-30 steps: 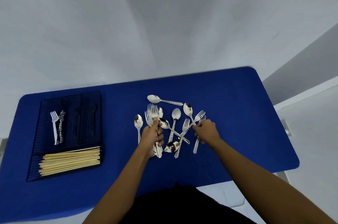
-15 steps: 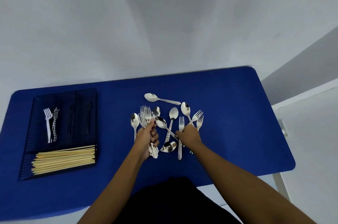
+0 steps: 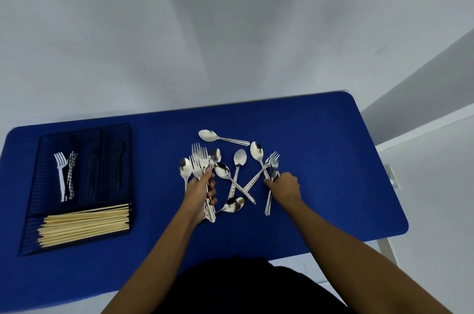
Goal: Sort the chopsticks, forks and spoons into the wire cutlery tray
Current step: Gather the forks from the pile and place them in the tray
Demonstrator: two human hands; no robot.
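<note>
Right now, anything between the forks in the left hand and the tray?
Nothing tall. One spoon lies flat just left of the left hand and its forks; beyond it only bare table up to the tray.

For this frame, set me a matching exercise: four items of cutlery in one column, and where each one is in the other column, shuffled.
Things
1. chopsticks
2. bundle of forks
3. white fork
4. lone spoon

Places
a. on the blue table, apart, beyond the pile
b. gripped in the left hand
c. in a long compartment at the left of the wire tray
d. across the tray's near compartment

Pairs: 1-d, 2-b, 3-c, 4-a
</note>
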